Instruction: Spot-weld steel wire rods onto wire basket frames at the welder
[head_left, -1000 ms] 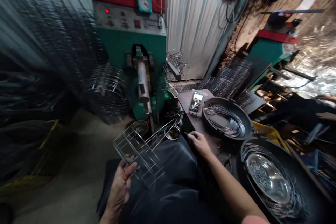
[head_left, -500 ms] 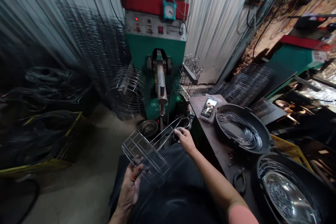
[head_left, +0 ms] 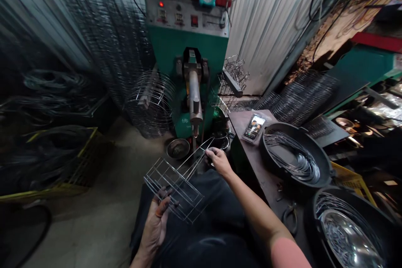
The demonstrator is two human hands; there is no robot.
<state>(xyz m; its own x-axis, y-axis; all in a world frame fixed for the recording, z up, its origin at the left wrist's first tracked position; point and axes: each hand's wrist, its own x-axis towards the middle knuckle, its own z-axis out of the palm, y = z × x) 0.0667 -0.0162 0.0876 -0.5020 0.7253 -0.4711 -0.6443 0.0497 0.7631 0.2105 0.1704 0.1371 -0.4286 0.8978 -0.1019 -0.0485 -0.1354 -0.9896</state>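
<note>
My left hand [head_left: 156, 220] is closed on the near end of a wire rack [head_left: 176, 186] held over my lap. The rack's far end narrows to long wires that reach toward the electrode arm [head_left: 194, 96] of a green welding machine [head_left: 188, 46]. My right hand [head_left: 217, 160] pinches those long wires near their tip, just below the electrode. A small metal bowl [head_left: 178, 148] sits on the floor under the rack's far end.
A dark bench [head_left: 248, 150] on my right carries a phone [head_left: 255, 126] and two black pans of wire rings [head_left: 293, 159], [head_left: 348, 228]. Stacks of wire frames [head_left: 103, 50] lean on the corrugated wall. A round wire cage [head_left: 150, 102] stands left of the machine. A yellow crate [head_left: 53, 163] is far left.
My right hand left the bench edge and came across to grip the rack's long wires. The rack's far end rose toward the electrode. My view shifted left and closer to the machine.
</note>
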